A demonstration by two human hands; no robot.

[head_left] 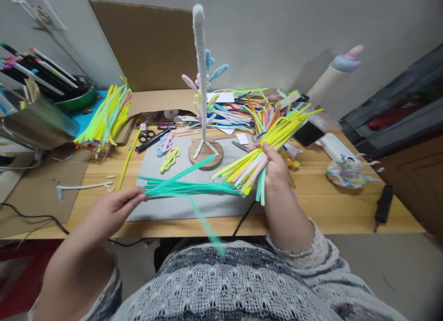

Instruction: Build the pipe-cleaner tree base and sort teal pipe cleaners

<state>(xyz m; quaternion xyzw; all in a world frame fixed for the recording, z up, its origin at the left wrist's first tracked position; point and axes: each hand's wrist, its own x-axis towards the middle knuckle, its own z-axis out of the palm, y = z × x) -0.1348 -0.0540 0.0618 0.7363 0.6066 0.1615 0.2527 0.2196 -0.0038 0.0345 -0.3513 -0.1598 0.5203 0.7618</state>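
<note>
My left hand (129,203) pinches the left ends of several teal pipe cleaners (180,186). Most of these stretch across the grey board (152,212); one slants upward and another, smeared by motion, dangles past the table's front edge. My right hand (275,166) is wrapped round a thick bunch of mostly yellow pipe cleaners (277,136), with pink and pale green ones among them. Between the hands, farther back, a white wrapped stem (200,81) stands upright on a round wooden base (206,161). Small pipe-cleaner flowers (207,60) show around the stem.
Another yellow bunch (107,115) lies at left near black-handled scissors (146,135). Loose coloured pipe cleaners (228,115) are heaped at the back. A phone (309,133) and a black-handled tool (384,205) lie at right. A pen holder (78,97) and cardboard sheet (148,48) stand behind.
</note>
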